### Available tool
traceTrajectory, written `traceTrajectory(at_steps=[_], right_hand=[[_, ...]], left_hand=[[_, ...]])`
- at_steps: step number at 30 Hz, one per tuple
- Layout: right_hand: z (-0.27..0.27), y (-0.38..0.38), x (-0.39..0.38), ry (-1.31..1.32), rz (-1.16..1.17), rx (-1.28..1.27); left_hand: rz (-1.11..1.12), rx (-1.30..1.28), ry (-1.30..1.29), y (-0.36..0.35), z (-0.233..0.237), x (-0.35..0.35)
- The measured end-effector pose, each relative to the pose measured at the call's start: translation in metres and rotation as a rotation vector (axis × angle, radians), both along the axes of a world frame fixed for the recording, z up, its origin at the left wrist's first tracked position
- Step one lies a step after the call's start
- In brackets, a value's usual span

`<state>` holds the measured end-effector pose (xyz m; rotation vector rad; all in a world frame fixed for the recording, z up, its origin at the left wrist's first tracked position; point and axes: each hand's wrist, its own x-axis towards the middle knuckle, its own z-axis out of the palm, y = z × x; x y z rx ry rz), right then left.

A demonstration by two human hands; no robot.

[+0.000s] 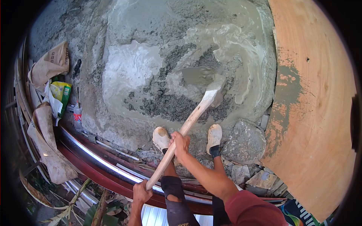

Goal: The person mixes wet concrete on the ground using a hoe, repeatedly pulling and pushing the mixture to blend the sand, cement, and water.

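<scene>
A hoe with a pale wooden handle slants across the middle of the view. Its cement-coated head is down in a bed of wet grey cement mix, partly hidden by the slurry. My right hand is wrapped round the middle of the handle, above the gap between my feet. Lower down, my left hand grips the handle's end. Around the hoe head the mix is a watery pool beside darker, coarse lumps. To the left lies a paler, whitish wet patch.
Smeared with cement, a plywood sheet borders the mix at right. Cement bags, a plastic bottle and a yellow-green packet lie left. Behind my pale clogs run metal and dark red bars; flat stones sit right.
</scene>
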<state>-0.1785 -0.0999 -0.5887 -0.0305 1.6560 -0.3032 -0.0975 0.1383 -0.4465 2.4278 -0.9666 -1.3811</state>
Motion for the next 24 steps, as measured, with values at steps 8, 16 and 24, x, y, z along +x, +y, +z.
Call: traceTrajectory(at_steps=[8,16,24], right_hand=[[-0.075,-0.165,-0.046,0.045,0.198,-0.236],[-0.071,-0.259,-0.061,0.022,0.217,-0.49],[-0.054,-0.406,-0.059,0.145,0.515,-0.836]], left_hand=[[0.113,-0.111,0.065,-0.135,-0.111,-0.071],[0.199,-0.215,0.197,-0.226,-0.15,-0.102],[0.252,-0.39,0.334,-0.445,-0.188,-0.091]])
